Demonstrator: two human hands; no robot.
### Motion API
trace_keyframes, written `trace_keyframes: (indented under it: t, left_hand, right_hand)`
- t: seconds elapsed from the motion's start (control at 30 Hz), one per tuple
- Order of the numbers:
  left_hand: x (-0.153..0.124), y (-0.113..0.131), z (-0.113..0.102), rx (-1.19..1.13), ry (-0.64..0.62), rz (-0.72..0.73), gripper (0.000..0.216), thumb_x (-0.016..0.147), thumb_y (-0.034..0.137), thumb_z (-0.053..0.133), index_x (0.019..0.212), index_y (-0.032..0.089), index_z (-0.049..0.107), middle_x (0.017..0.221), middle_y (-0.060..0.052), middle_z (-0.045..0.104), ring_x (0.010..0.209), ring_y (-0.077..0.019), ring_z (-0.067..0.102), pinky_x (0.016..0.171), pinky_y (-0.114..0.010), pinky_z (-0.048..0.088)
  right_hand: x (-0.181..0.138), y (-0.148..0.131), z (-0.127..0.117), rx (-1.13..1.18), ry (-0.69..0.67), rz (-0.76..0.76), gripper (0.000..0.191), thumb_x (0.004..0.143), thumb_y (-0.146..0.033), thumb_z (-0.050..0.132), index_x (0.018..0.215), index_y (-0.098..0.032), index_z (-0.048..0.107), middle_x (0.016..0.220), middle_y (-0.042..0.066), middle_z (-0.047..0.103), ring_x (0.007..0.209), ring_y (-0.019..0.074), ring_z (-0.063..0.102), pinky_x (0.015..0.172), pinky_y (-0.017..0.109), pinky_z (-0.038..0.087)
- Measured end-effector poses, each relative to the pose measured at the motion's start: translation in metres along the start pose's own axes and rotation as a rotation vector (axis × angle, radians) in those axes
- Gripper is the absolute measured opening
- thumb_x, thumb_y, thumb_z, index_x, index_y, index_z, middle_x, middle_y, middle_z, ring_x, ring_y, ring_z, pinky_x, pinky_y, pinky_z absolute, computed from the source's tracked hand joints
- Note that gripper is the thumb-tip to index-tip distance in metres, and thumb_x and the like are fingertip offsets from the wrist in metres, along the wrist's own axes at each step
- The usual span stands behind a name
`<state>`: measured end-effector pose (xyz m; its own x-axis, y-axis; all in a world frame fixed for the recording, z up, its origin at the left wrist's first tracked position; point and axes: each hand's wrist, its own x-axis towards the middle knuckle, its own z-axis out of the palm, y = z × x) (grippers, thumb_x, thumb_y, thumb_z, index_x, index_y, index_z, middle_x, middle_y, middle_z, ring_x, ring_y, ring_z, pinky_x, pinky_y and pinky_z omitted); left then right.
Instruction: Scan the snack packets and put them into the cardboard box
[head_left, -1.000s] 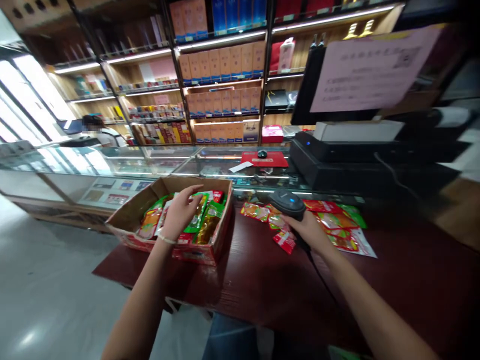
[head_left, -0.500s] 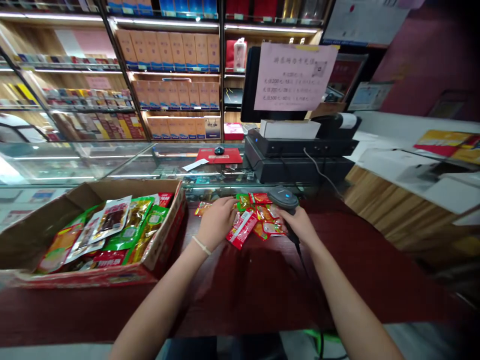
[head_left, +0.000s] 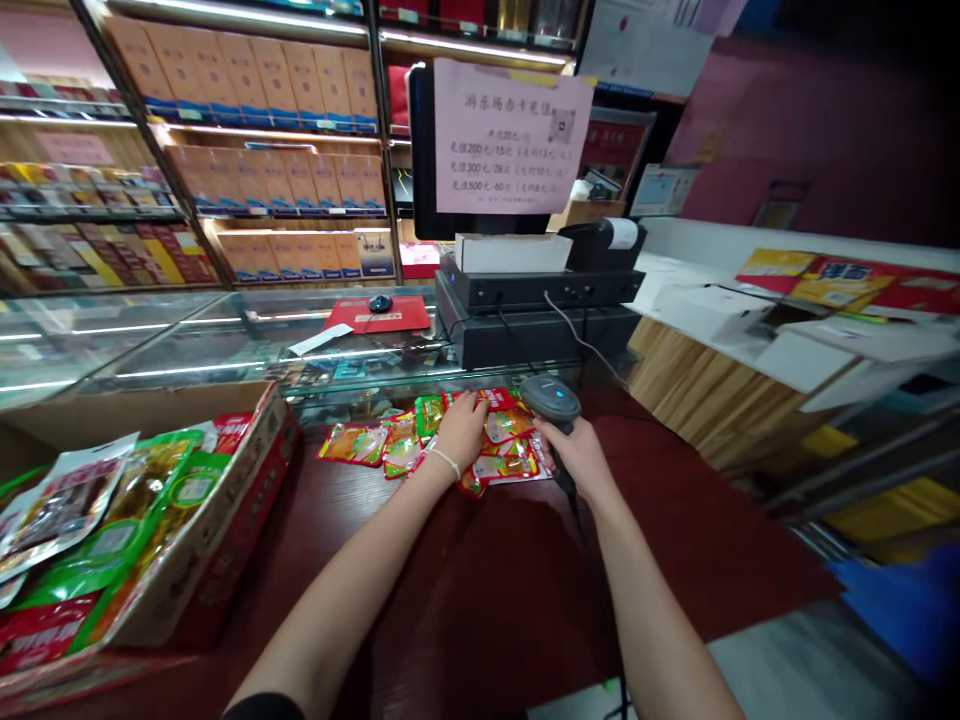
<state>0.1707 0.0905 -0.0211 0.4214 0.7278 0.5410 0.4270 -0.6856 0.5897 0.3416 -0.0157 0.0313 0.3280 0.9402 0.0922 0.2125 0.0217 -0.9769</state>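
My right hand (head_left: pixel 571 452) is wrapped round the grip of a dark handheld barcode scanner (head_left: pixel 551 398), its head lit blue and held over a spread of small snack packets (head_left: pixel 405 448) on the dark red counter (head_left: pixel 480 580). My left hand (head_left: pixel 463 428) rests palm down on those red, green and orange packets, fingers loosely curved over them; I cannot see whether it grips one. A white band sits on that wrist.
A cardboard box (head_left: pixel 247 440) full of larger snack bags stands at the left. Behind the packets are a glass display case (head_left: pixel 225 345), a black register unit (head_left: pixel 536 310) with a monitor and a pink paper notice (head_left: pixel 510 135), and stocked shelves. A wooden-fronted counter (head_left: pixel 705 390) runs at the right.
My left hand left the cardboard box, crossed right and now lies on the loose packets beside the scanner. The view has swung right, so the box sits farther left.
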Motion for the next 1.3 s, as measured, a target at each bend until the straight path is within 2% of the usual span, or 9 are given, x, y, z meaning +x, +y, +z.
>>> trace_keyframes:
  t: [0.2, 0.3, 0.43, 0.53, 0.63, 0.8, 1.0, 1.13, 1.3]
  left_hand:
    - [0.009, 0.002, 0.007, 0.346, -0.119, -0.126, 0.029, 0.081, 0.009, 0.052, 0.106, 0.015, 0.064, 0.11, -0.019, 0.061, 0.113, -0.0322, 0.053, 0.1, -0.049, 0.038]
    - [0.003, 0.008, -0.004, 0.352, -0.128, -0.094, 0.027, 0.083, 0.006, 0.047, 0.101, 0.017, 0.065, 0.104, -0.016, 0.063, 0.108, -0.0304, 0.054, 0.097, -0.045, 0.04]
    - [-0.017, 0.013, -0.034, 0.058, 0.099, -0.148, 0.026, 0.088, 0.015, 0.051, 0.111, 0.021, 0.063, 0.107, -0.012, 0.065, 0.104, -0.0269, 0.057, 0.096, -0.04, 0.041]
    - [-0.038, 0.011, -0.06, -0.282, 0.378, -0.337, 0.022, 0.087, 0.031, 0.062, 0.106, 0.022, 0.064, 0.103, -0.008, 0.067, 0.095, -0.0228, 0.061, 0.091, -0.034, 0.045]
    - [-0.061, 0.001, -0.079, -0.677, 0.543, -0.514, 0.027, 0.081, 0.04, 0.068, 0.098, 0.02, 0.063, 0.094, -0.004, 0.068, 0.085, -0.0185, 0.063, 0.084, -0.03, 0.049]
    - [-0.097, -0.024, -0.097, -1.158, 0.619, -0.687, 0.028, 0.078, 0.035, 0.068, 0.099, 0.02, 0.057, 0.085, 0.0, 0.068, 0.074, -0.0149, 0.065, 0.078, -0.031, 0.052]
    - [-0.111, -0.038, -0.106, -1.28, 0.664, -0.642, 0.036, 0.069, 0.023, 0.077, 0.1, 0.021, 0.059, 0.097, -0.001, 0.071, 0.087, -0.0144, 0.067, 0.082, -0.028, 0.051]
    - [-0.111, -0.041, -0.103, -1.278, 0.631, -0.707, 0.035, 0.064, 0.024, 0.084, 0.091, 0.016, 0.063, 0.091, -0.004, 0.073, 0.086, -0.0162, 0.068, 0.086, -0.033, 0.051]
    - [-0.112, -0.04, -0.101, -1.302, 0.645, -0.778, 0.036, 0.06, 0.022, 0.086, 0.09, 0.013, 0.067, 0.087, -0.005, 0.074, 0.084, -0.016, 0.069, 0.091, -0.035, 0.051]
  right_hand:
    - [-0.001, -0.001, 0.001, 0.028, 0.001, 0.017, 0.035, 0.074, -0.053, 0.069, 0.071, -0.024, 0.051, 0.048, -0.003, 0.051, 0.038, 0.0143, 0.047, 0.037, 0.028, 0.038]
    - [-0.002, -0.001, 0.002, 0.022, 0.0, 0.02, 0.035, 0.074, -0.053, 0.07, 0.07, -0.023, 0.052, 0.047, -0.002, 0.051, 0.039, 0.0147, 0.048, 0.038, 0.028, 0.039]
    - [-0.005, -0.002, 0.004, 0.082, 0.022, -0.002, 0.032, 0.074, -0.05, 0.071, 0.075, -0.022, 0.058, 0.049, -0.002, 0.052, 0.039, 0.0146, 0.049, 0.038, 0.028, 0.039]
    - [-0.009, -0.002, 0.011, 0.149, -0.025, 0.01, 0.033, 0.074, -0.051, 0.072, 0.075, -0.021, 0.059, 0.049, -0.002, 0.053, 0.038, 0.0141, 0.048, 0.038, 0.028, 0.039]
    - [-0.016, 0.0, 0.024, 0.18, -0.101, 0.034, 0.038, 0.073, -0.054, 0.073, 0.067, -0.02, 0.056, 0.048, -0.002, 0.052, 0.038, 0.0126, 0.048, 0.038, 0.027, 0.039]
    - [-0.032, 0.005, 0.052, 0.138, -0.258, 0.035, 0.042, 0.073, -0.054, 0.074, 0.062, -0.02, 0.054, 0.048, -0.002, 0.052, 0.038, 0.0114, 0.049, 0.038, 0.025, 0.039]
    - [-0.044, 0.005, 0.071, 0.057, -0.332, 0.097, 0.04, 0.071, -0.053, 0.075, 0.069, -0.019, 0.055, 0.049, -0.003, 0.053, 0.037, 0.0111, 0.049, 0.037, 0.024, 0.039]
    - [-0.048, 0.004, 0.074, 0.041, -0.375, 0.103, 0.041, 0.073, -0.054, 0.074, 0.089, -0.02, 0.058, 0.051, -0.006, 0.053, 0.038, 0.0112, 0.048, 0.036, 0.024, 0.039]
    - [-0.052, 0.006, 0.076, -0.022, -0.446, 0.063, 0.066, 0.074, -0.05, 0.075, 0.127, -0.024, 0.044, 0.053, -0.008, 0.054, 0.038, 0.0131, 0.05, 0.037, 0.024, 0.04]
